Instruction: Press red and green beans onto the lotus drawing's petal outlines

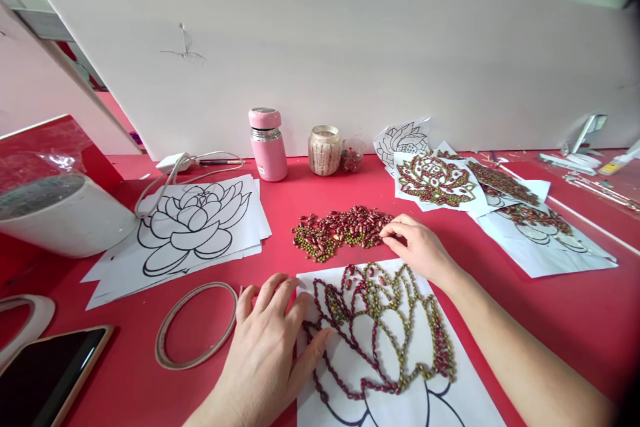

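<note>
A white sheet with a lotus outline [395, 407] lies before me, its upper lines covered with red and green beans. My left hand [273, 337] rests with fingers spread over the sheet's left edge, thumb on the paper. Beyond the sheet is a loose pile of red and green beans [345, 227]. My right hand [415, 243] is at the right end of this pile, thumb and fingertips pinched together at the beans. Whether a bean sits between those fingertips is too small to make out.
Left are a roll of tape [167, 353], a phone [60, 380], printed flower sheets [195, 233] and a white container [75, 220]. A pink flask [269, 147] and a glass jar [324, 150] stand by the white partition [320, 47]. Bean-covered sheets [435, 180] lie at right.
</note>
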Tool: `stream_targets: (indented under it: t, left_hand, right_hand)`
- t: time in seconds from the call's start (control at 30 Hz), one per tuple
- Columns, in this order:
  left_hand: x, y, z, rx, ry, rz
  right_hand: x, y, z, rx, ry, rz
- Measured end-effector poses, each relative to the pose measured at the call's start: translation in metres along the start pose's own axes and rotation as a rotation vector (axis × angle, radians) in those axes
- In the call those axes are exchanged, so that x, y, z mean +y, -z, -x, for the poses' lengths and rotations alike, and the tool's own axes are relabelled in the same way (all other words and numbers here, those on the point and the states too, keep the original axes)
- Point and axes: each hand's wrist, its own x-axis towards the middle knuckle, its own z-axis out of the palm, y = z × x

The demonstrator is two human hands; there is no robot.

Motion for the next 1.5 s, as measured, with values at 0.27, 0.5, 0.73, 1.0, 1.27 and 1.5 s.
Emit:
stream_targets:
  t: [0.27,0.5,0.73,1.0,1.27,1.5]
  left_hand:
    - [0.0,0.0,0.001,-0.005,0.008,-0.015]
    - [0.001,0.0,-0.001,0.002,0.021,0.0]
    - [0.004,0.005,0.0,0.051,0.066,0.165]
    - [-0.002,0.007,-0.001,0.155,0.105,0.209]
    - [0.047,0.021,0.015,0.087,-0.116,0.219]
    - [0.059,0.001,0.014,0.098,-0.164,0.114]
  right_hand:
    - [-0.013,-0.002,0.002,-0.012,0.011,-0.041]
    - [-0.018,-0.009,-0.001,-0.064,0.074,0.072]
    - [-0.015,-0.012,0.001,-0.094,0.096,0.194]
    - [-0.01,-0.004,0.002,0.152,0.038,-0.059]
    - [-0.069,0.015,0.031,-0.029,0.133,-0.398]
    - [-0.088,0.003,0.052,-0.192,0.257,-0.241]
